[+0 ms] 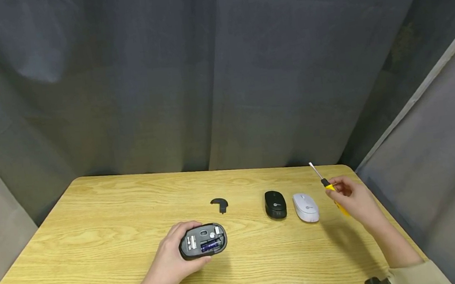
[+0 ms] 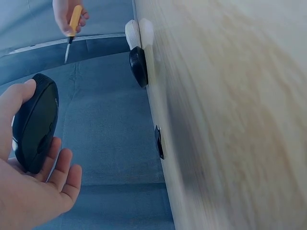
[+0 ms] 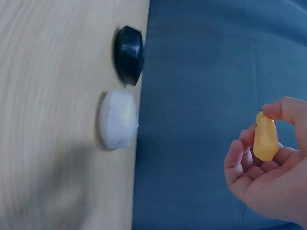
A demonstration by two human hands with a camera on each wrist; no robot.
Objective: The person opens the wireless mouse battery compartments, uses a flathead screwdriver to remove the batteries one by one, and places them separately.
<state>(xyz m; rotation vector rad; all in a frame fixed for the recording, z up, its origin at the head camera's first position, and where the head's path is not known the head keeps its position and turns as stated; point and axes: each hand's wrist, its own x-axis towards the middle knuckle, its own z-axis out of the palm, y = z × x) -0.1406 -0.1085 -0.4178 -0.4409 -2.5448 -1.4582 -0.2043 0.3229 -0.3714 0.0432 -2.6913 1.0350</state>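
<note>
My left hand (image 1: 177, 253) holds a black computer mouse (image 1: 196, 242) above the table, thumb on one side and fingers on the other. Its underside faces up in the head view, with the battery bay uncovered and a dark blue battery (image 1: 211, 245) inside. In the left wrist view the same mouse (image 2: 36, 124) shows its dark top. Over at the right, my right hand (image 1: 354, 200) grips a screwdriver (image 1: 330, 188) by its yellow and black handle, the metal shaft pointing up and away. The right wrist view shows the yellow handle (image 3: 266, 139) between thumb and fingers.
A black battery cover (image 1: 220, 204) lies on the wooden table (image 1: 106, 219) beyond the left hand. Between the hands, a second black mouse (image 1: 275, 204) and a white mouse (image 1: 306, 207) stand side by side. Grey curtains (image 1: 155, 85) hang behind the table's far edge.
</note>
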